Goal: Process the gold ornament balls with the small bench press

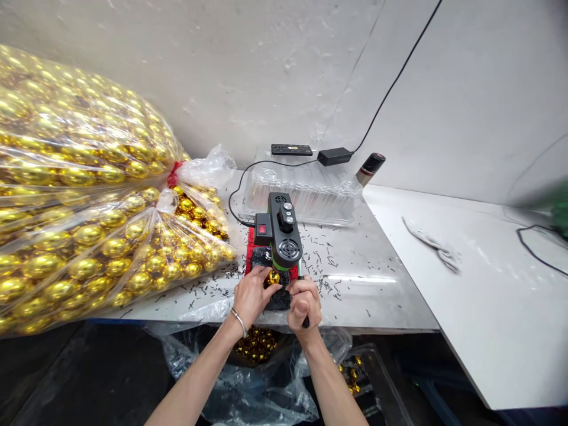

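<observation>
A small black bench drill press with a red switch stands in the middle of the table. My left hand, with a bracelet at the wrist, pinches a shiny gold ball between thumb and fingers below the machine's head. My right hand is wrapped round the black grip of the machine's lever, at its right side. Under the head lies a red base covered with dark shavings. The tool tip above the ball is hidden by the head.
Large clear bags of gold balls fill the left side. Behind the machine are a clear plastic tray, a black adapter and a dark can. Gold balls lie in an open plastic bag below the table edge. Shavings litter the tabletop.
</observation>
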`<state>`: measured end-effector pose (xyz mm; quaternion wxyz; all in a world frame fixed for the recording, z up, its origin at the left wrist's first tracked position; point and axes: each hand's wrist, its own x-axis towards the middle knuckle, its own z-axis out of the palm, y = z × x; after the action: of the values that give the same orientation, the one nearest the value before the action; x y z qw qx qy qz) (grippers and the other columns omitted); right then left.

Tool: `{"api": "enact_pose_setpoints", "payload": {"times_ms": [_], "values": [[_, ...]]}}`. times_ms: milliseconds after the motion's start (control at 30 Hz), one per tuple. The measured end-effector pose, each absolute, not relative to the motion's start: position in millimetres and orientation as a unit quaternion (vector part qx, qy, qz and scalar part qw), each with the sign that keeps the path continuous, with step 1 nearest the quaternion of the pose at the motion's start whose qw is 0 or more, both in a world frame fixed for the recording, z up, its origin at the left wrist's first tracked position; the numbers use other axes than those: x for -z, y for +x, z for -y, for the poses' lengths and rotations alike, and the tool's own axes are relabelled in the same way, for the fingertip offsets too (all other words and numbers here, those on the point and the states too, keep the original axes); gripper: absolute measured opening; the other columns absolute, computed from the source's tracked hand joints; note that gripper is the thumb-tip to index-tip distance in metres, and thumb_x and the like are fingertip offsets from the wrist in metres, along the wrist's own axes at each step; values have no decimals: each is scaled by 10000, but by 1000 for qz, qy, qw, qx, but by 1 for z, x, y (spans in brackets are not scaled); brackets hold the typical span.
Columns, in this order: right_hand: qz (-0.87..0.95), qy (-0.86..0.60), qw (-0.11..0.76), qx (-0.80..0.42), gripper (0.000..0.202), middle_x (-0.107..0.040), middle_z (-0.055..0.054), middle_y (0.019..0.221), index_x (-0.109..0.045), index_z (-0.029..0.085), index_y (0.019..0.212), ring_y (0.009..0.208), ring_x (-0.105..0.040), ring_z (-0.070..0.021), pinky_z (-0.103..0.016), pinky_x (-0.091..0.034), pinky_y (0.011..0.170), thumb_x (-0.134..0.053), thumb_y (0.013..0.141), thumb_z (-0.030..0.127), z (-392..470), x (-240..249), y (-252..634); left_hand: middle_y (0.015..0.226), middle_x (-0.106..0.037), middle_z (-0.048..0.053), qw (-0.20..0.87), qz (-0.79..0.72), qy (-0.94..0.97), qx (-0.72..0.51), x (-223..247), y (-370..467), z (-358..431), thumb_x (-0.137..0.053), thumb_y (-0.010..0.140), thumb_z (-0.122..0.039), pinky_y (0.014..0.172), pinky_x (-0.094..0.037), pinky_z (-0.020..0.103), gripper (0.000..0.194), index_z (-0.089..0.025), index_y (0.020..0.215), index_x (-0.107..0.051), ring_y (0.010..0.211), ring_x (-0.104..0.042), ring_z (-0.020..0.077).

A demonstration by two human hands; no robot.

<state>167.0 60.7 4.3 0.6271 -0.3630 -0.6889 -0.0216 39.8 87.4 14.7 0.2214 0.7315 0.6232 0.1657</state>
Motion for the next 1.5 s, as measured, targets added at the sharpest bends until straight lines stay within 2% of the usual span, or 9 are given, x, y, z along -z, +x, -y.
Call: {"api": "enact_pose_setpoints", "payload": {"times_ms": [333,533,767,867,1000,1100,1167,1367,1500], "values": [[654,-397,643,-35,336,-452,10,611,-403,200,604,605,-492,-115,-273,-384,551,-321,925,145,-54,-54,166,1175,-651,67,223,-618,733,-177,-10,41,-91,-620,825,-399,756,-502,295,387,-209,1162,-640,957,-658,234],[635,-414,648,-73,318,-445,16,602,-413,198,617,609,-489,-113,-268,-376,562,-348,918,120,-52,-85,161,1094,-671,82,267,-593,704,-287,-13,29,-68,-645,796,-386,832,-479,316,363,-195,1105,-660,963,-638,235],[635,-389,666,-56,333,-432,13,581,-401,198,589,621,-493,-123,-270,-365,549,-364,907,107,-53,-71,159,582,-586,-7,692,-515,459,-213,42,15,12,-677,690,-575,513,-396,238,434,-141,699,-669,537,-520,128],[640,-385,662,-58,318,-446,10,594,-407,196,604,637,-499,-122,-266,-372,555,-367,902,93,-53,-70,159,656,-621,7,778,-541,206,-243,73,14,28,-716,678,-530,538,-445,230,399,-142,728,-640,546,-542,103],[656,-380,650,-57,299,-464,6,619,-411,194,624,657,-504,-119,-263,-377,566,-370,896,77,-52,-70,161,857,-676,51,833,-470,57,-286,64,4,34,-801,629,-254,691,-521,245,364,-138,951,-675,728,-643,125],[652,-385,651,-54,298,-452,9,609,-407,197,626,660,-503,-122,-265,-378,570,-366,895,75,-51,-68,161,941,-684,65,857,-385,93,-330,24,-4,25,-803,563,-86,834,-515,242,508,-142,1050,-668,913,-663,163],[650,-391,650,-50,301,-450,9,603,-408,199,624,664,-506,-126,-269,-380,572,-362,895,78,-51,-67,161,1004,-678,65,851,-354,136,-362,-3,-6,11,-798,601,-107,904,-504,260,537,-153,1114,-645,980,-655,180],[660,-398,636,-45,301,-468,5,611,-419,201,619,661,-515,-130,-275,-382,569,-368,894,89,-50,-69,162,910,-676,40,748,-433,215,-455,-30,3,-40,-690,777,-276,640,-546,204,335,-169,1087,-620,694,-634,95],[662,-394,636,-48,306,-473,2,611,-421,203,612,662,-518,-133,-276,-389,571,-365,892,93,-50,-68,162,837,-647,20,707,-454,265,-474,-19,11,-57,-721,725,-306,677,-530,218,427,-169,1118,-627,704,-620,98]]}}
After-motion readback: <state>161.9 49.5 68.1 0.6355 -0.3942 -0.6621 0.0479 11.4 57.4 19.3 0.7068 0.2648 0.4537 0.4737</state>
